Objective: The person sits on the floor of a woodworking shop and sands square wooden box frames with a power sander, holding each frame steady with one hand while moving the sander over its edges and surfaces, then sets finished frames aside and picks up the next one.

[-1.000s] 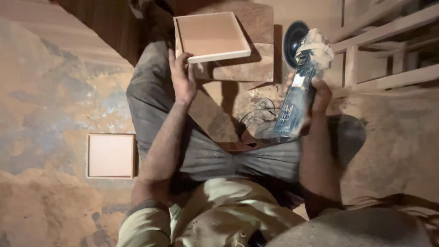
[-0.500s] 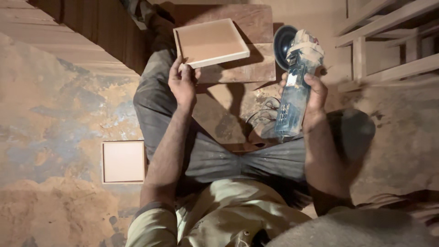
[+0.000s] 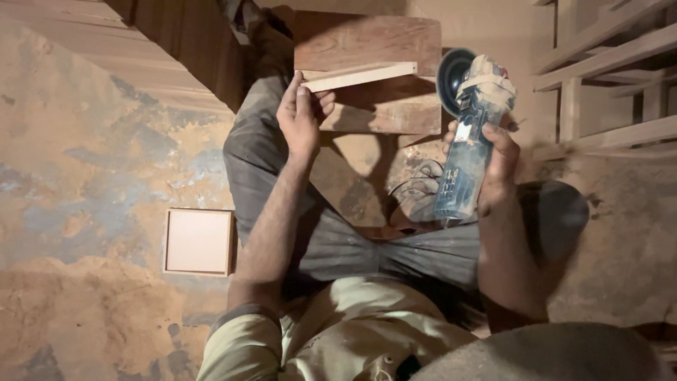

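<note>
My left hand grips the near corner of a pale square wooden panel and holds it tilted on edge over a brown wooden block. Only the panel's thin edge shows. My right hand is closed around the blue body of an angle grinder. The grinder's dark disc faces left, just right of the block. Its cable curls on the floor between my crossed legs.
A second pale square panel lies flat on the dusty floor to my left. Dark boards lean at the upper left. A wooden frame of slats stands at the upper right.
The left hand has tipped the pale panel from lying flat on the block up onto its edge. The grinder stays in the right hand, roughly in place.
</note>
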